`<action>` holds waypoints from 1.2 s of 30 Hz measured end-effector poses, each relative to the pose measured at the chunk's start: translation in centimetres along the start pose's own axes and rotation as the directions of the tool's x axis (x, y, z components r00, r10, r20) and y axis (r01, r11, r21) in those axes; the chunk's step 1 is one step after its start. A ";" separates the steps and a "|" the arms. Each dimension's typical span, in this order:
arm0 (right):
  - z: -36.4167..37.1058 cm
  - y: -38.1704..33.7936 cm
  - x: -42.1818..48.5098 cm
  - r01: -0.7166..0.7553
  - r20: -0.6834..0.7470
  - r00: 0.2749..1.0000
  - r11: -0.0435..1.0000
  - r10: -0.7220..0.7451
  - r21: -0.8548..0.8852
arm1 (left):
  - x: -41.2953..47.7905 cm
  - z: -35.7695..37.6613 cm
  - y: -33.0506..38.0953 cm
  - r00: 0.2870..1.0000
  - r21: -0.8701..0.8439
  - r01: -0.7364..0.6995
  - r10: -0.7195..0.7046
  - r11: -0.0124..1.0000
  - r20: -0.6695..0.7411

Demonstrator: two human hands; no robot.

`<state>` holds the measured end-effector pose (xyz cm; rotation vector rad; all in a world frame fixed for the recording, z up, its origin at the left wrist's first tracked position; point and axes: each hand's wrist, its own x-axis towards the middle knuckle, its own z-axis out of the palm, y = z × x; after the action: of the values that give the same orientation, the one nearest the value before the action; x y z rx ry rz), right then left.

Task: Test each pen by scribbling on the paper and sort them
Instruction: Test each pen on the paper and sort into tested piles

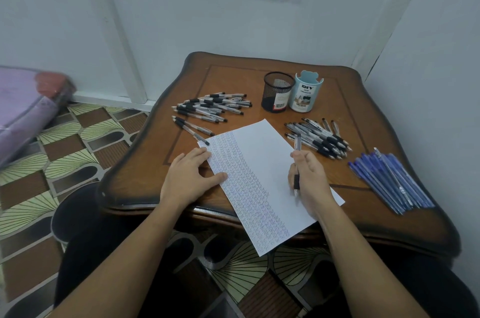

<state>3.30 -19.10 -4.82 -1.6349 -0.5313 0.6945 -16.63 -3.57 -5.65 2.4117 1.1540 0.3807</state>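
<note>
A white sheet of paper [262,159] lies slanted on the wooden table [233,78], its left half filled with rows of scribbles. My left hand [189,177] rests flat on the paper's left edge. My right hand [310,177] grips a black-grip pen [297,161] with its tip down on the paper's right part. One pile of black-grip pens [211,107] lies at the back left. A second pile of black-grip pens [320,137] lies right of the paper. A heap of blue pens [389,177] sits at the right edge.
A black mesh pen cup [277,91] and a light blue desk organizer cup [307,94] stand side by side at the back of the table. White walls close in behind and to the right. A purple bundle [23,107] lies on the patterned floor at left.
</note>
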 end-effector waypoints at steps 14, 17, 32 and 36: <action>-5.7 -4.9 7.2 0.030 -0.188 0.971 0.858 -0.147 -0.513 | 0.1 0.1 -0.2 1.000 -0.008 -0.005 0.005 1.000 0.003; -6.8 -5.7 8.8 0.081 -0.166 0.941 0.672 -0.295 -0.736 | 0.2 0.1 -0.4 1.000 -0.030 -0.010 0.010 1.000 -0.012; -1.9 -5.4 10.2 0.236 0.105 0.942 0.406 -0.318 -0.883 | 0.3 0.0 -0.2 1.000 -0.036 -0.011 0.011 0.999 -0.007; 5.3 -4.7 9.7 0.352 0.327 0.932 0.593 -0.154 -0.724 | 0.2 -0.3 0.0 1.000 -0.036 -0.002 0.003 0.999 0.008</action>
<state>6.72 -7.93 -2.16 -2.2200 -1.3686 0.4439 -16.67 -3.34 -5.43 2.3814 1.1313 0.3892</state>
